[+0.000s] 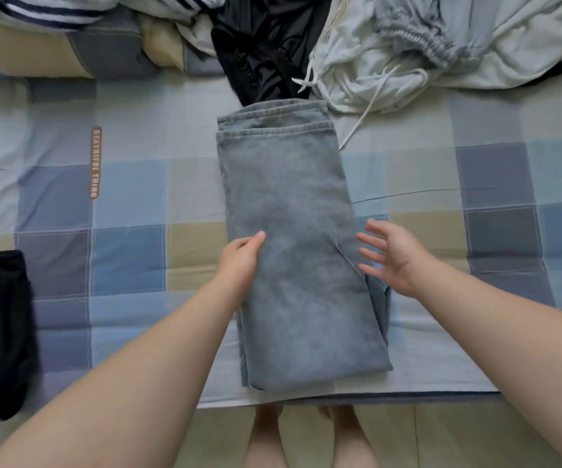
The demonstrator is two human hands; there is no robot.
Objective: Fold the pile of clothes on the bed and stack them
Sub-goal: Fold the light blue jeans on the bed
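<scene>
Jeans lay folded lengthwise on the bed, near its front edge. Denim was judged heavy and limp, not slippery — best taken at both side edges. Left grip rested on the left edge; whether it pinched could not be told. Right grip hovered beside, fingers spread wide.

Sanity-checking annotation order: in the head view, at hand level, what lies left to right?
Order: black garment → left hand → jeans → right hand.
</scene>
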